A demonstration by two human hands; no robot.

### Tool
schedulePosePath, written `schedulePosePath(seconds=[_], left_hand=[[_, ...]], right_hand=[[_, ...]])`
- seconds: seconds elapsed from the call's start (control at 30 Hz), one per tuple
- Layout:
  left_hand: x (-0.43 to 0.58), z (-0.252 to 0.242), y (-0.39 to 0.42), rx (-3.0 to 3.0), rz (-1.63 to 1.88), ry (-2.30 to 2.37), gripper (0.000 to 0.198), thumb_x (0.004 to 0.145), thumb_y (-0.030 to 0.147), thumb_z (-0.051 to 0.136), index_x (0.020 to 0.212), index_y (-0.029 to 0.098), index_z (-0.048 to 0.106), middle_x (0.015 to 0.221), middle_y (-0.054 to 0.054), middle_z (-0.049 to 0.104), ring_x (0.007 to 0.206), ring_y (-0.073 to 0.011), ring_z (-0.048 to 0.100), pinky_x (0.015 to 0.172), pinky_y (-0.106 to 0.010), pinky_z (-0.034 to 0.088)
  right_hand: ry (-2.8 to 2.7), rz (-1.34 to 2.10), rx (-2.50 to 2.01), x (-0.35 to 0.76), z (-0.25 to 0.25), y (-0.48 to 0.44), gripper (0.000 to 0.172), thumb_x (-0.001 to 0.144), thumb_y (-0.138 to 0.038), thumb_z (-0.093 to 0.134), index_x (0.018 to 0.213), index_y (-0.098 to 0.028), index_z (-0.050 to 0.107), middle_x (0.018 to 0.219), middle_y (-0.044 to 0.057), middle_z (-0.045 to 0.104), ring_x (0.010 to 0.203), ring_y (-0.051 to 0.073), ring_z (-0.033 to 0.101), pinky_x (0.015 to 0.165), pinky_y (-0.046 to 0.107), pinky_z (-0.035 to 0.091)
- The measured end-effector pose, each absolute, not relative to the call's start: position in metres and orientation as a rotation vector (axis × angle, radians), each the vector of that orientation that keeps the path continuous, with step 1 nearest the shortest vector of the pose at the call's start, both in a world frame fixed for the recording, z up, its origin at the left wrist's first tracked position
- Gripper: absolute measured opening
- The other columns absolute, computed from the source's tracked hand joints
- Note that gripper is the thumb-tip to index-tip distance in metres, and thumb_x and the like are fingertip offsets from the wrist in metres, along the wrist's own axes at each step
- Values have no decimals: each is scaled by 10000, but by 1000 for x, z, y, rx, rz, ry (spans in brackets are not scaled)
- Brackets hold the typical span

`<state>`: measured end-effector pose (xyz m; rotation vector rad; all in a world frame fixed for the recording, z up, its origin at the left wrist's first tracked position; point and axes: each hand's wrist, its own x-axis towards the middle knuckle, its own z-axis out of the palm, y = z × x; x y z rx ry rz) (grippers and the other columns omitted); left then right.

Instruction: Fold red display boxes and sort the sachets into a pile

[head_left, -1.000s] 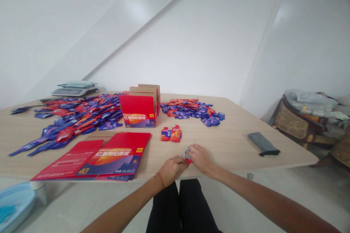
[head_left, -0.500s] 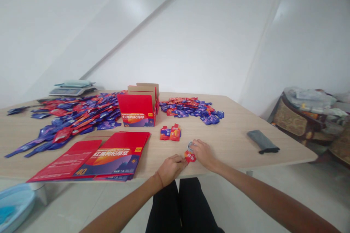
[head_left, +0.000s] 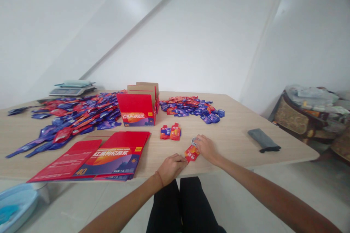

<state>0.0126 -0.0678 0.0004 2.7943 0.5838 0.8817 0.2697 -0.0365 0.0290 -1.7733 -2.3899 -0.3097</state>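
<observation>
Near the table's front edge, my left hand (head_left: 172, 167) pinches the lower-left end of a red sachet (head_left: 191, 153). The sachet lies at a slant between my two hands, with orange print and white lettering. My right hand (head_left: 205, 147) is closed with bent fingers at the sachet's upper-right end. A small pale grey-blue thing (head_left: 194, 141) shows at those fingertips, mostly covered by them, so its kind cannot be made out. Just beyond lie a purple sachet (head_left: 164, 133) and another red sachet (head_left: 175, 132), side by side.
Flattened printed cartons (head_left: 115, 156) lie at the front left. Open red boxes (head_left: 136, 111) stand behind them, between a large sachet heap (head_left: 82, 116) and a smaller sachet pile (head_left: 193, 109). A grey pouch (head_left: 264, 140) lies right; a scale (head_left: 72, 90) stands at the back left.
My right hand has shifted slightly up and right with the pale thing, uncovering more of the red sachet. My left hand has stayed at the sachet's lower end.
</observation>
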Motion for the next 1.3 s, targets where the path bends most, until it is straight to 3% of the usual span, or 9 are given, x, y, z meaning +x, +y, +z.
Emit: schedulePosePath(seconds=[0.53,0.87,1.1,1.2,1.3], left_hand=[[10,-4,-65,2767,871,569,325,1091,276,440,1096,198,755,1117,-78,745,1026,-197,672,920,-320,566],[10,-3,-66,2714,883,573,302,1073,268,465,1131,198,753,1114,-90,742,1030,-202,671,926,-324,565],[25,29,-65,2377,845,884,306,974,194,484,1105,224,759,1107,-60,752,1039,-204,696,968,-316,534],[47,45,-64,2372,725,1204,308,937,334,562,1187,209,691,1159,-87,724,1067,-250,679,955,-358,529],[72,51,-63,2454,519,1417,582,798,534,704,1245,173,613,1211,-143,676,1126,-343,630,968,-449,509]], right_hand=[[-2323,-281,-1868,287,34,-17,247,942,-159,541,979,-250,767,1056,60,712,1046,204,607,816,264,427],[-2015,-270,-1886,337,48,-22,273,980,-231,520,1081,-256,772,1096,50,721,1033,180,627,864,250,413],[-1819,-263,-2016,407,11,-55,310,991,-257,494,1143,-257,764,1121,48,725,1027,179,629,863,254,415],[-1738,-249,-2017,416,-9,-63,324,1002,-271,470,1137,-236,763,1111,60,724,1024,186,634,879,263,419],[-1706,-234,-1977,413,-19,-66,322,1002,-273,470,1152,-236,753,1128,58,724,1018,185,639,877,265,421]])
